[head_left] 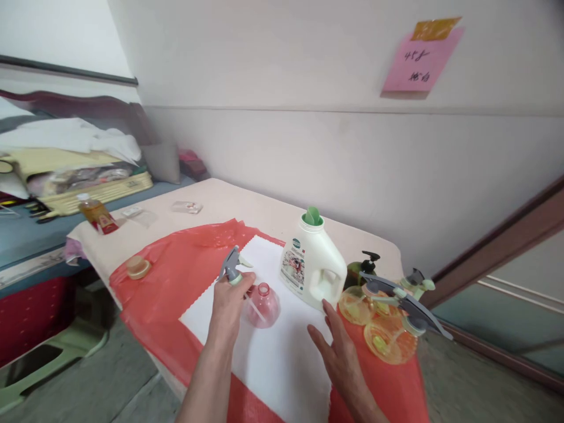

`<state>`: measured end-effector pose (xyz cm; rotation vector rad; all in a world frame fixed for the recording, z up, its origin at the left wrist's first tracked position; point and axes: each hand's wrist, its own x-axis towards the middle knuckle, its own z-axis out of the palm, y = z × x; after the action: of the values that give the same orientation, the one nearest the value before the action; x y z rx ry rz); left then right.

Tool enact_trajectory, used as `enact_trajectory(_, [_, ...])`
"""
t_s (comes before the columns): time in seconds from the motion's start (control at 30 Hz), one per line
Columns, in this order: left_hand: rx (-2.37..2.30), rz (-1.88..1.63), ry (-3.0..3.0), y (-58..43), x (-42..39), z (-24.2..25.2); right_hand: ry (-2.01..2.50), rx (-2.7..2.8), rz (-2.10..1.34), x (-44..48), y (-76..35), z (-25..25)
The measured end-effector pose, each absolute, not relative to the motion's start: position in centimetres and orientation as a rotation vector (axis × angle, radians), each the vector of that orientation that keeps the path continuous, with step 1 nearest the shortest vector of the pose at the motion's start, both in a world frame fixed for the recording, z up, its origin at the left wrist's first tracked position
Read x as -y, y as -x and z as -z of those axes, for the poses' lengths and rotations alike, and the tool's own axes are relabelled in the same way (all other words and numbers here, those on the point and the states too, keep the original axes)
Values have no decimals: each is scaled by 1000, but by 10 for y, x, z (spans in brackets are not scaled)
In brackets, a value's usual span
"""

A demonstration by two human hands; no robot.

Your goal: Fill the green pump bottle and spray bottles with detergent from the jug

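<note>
My left hand (pixel 232 296) is closed around a grey spray trigger head (pixel 231 265), with its thin dip tube slanting down beside a round pink bottle (pixel 266 308). That bottle stands uncapped on a white sheet (pixel 253 349). My right hand (pixel 339 349) hangs with fingers apart, its fingertips close to the lower handle side of a pale green detergent jug (pixel 312 267); whether they touch it I cannot tell. A green cup-like piece (pixel 312 215) sits in the jug's mouth.
Several amber spray bottles (pixel 390 341) and a dark pump bottle (pixel 363 270) crowd the right side. Red plastic (pixel 176 276) covers much of the table (pixel 220 200). At left are a round jar (pixel 138 267), a drink bottle (pixel 97 214) and a stool (pixel 48 364).
</note>
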<state>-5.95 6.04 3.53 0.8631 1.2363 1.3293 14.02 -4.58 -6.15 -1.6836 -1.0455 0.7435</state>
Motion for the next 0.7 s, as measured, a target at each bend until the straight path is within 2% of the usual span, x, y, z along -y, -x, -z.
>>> enact_trajectory(0.43, [-1162, -1548, -572, 91, -73, -36, 1733, 907, -470, -79, -133, 0])
enact_trajectory(0.7, [-1131, -1591, -527, 104, -72, -42, 1998, 818, -233, -18, -115, -67])
